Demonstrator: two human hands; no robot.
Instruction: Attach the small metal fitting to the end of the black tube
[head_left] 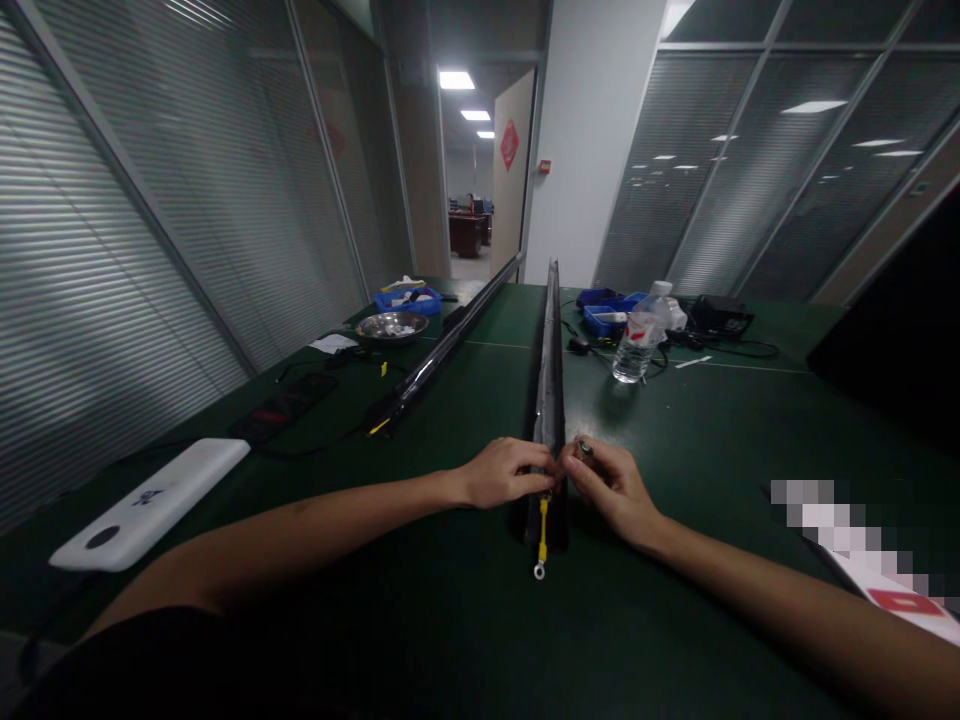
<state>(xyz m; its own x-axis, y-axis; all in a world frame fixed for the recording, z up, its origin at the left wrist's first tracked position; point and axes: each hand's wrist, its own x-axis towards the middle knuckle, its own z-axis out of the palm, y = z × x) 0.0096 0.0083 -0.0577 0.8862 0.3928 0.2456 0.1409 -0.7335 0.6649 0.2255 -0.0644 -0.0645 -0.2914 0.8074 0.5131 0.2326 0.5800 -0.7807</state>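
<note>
A long narrow dark rail [549, 380] with a greyish upper face lies lengthwise on the table, its near end between my hands. My left hand [504, 472] has its fingers closed on the rail near that end. From below these fingers a short yellow wire [544, 530] sticks out, ending in a metal ring terminal [539, 571]. At the rail's right side, my right hand [616, 488] is closed in a pinch on a small shiny metal piece [585, 449], too small to name. The fingertips of both hands almost meet, hiding part of the rail.
A second dark rail [450, 340] lies to the left on the green table [465, 400]. Beyond are a metal bowl [391, 326], blue bins [600, 318], a water bottle [642, 340] and black cables. A white elongated device [154, 505] lies at left.
</note>
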